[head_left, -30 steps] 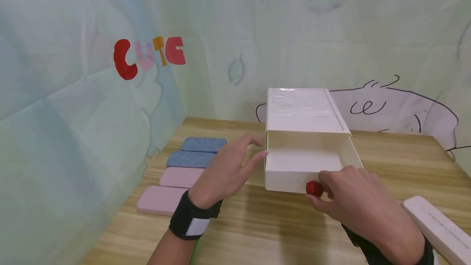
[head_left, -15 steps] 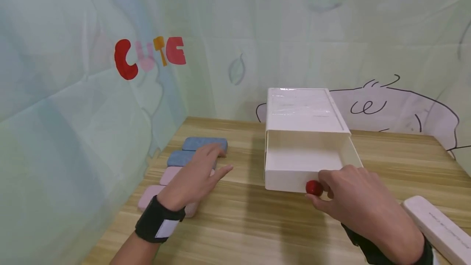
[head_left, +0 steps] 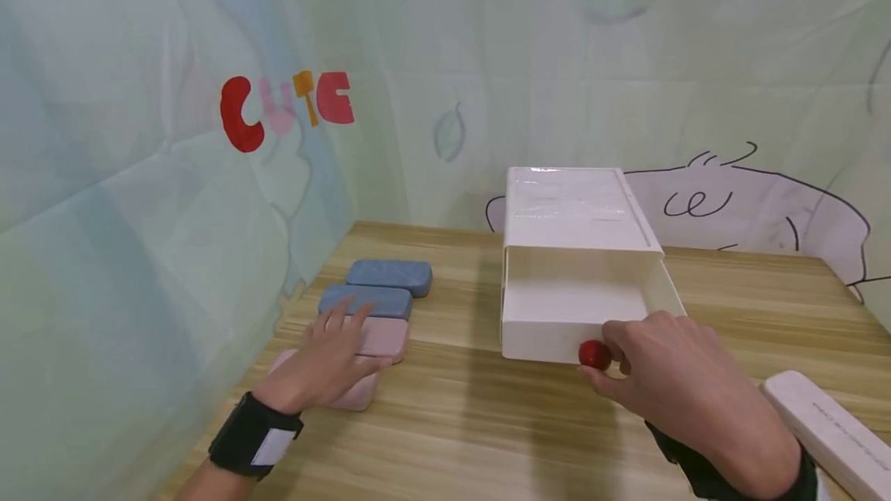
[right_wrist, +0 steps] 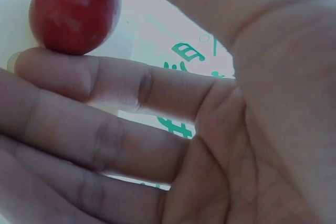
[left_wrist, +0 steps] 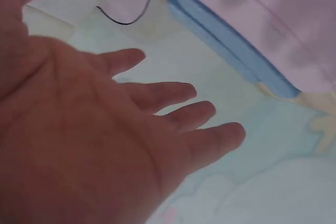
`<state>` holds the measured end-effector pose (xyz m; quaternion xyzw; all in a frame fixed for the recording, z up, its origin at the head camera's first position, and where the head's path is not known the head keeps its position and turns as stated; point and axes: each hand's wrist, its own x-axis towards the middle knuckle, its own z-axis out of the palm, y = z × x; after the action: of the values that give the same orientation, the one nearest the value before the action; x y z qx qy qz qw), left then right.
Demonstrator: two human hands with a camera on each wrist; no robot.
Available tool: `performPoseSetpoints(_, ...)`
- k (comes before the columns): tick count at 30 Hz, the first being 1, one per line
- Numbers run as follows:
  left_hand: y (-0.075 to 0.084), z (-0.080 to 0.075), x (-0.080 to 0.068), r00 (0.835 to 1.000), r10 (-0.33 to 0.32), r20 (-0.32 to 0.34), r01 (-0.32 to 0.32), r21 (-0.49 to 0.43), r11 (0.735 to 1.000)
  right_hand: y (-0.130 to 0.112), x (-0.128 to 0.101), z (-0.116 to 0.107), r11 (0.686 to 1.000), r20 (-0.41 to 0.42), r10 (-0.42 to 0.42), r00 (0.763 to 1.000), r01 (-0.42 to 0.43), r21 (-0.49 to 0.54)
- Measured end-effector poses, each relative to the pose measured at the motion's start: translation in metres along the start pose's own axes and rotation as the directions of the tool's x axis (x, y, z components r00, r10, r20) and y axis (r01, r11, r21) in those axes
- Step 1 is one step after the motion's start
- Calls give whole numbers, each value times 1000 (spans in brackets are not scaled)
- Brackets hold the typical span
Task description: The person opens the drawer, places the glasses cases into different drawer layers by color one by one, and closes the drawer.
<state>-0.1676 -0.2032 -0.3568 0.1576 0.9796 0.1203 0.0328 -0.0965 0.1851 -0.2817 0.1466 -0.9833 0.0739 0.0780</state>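
In the head view my left hand (head_left: 323, 366) is above two pink, rounded cases that look like glasses cases, the nearer pink case (head_left: 355, 397) and the farther pink case (head_left: 383, 337). Its fingers are spread and hold nothing; whether they touch a case I cannot tell. Beyond lie a blue case (head_left: 365, 301) and a second blue case (head_left: 390, 275). My right hand (head_left: 685, 385) pinches the round red knob (head_left: 595, 355) of a white drawer (head_left: 539, 340) between thumb and index finger. That drawer is pulled out of its white box (head_left: 574, 207), its visible floor bare.
A pale case with lettering (head_left: 828, 427) lies at the right, beside my right wrist. Everything stands on a wood-grain table (head_left: 445, 424). A printed curtain (head_left: 418, 60) closes off the back and left side.
My left hand has moved left and nearer, from beside the drawer to over the pink cases, uncovering the blue ones. My right hand keeps its hold on the knob; the drawer has not moved.
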Motion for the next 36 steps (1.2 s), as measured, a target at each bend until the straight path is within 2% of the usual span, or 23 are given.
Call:
performPoseSetpoints(8, -37, 13, -4, 996, -20, 86, 20, 5, 1000, -1, 0, 0, 1000, -3, -6, 1000, 6, 11)
performPoseSetpoints(14, -52, 18, -7, 984, -61, 165, 63, -8, 998, -1, 1, -1, 1000, -9, -6, 1000, 6, 3)
performPoseSetpoints(18, -54, 20, -10, 984, -56, 170, 58, -7, 998, -1, 1, -2, 1000, 0, -2, 1000, 2, 5)
performPoseSetpoints(29, -63, 27, -13, 982, -97, 165, 100, -14, 995, -1, 1, -3, 1000, 1, -8, 1000, 8, 13)
performPoseSetpoints(36, -69, 24, -17, 990, -93, 106, 97, -38, 995, -1, 1, -3, 1000, 3, -10, 1000, 10, 14)
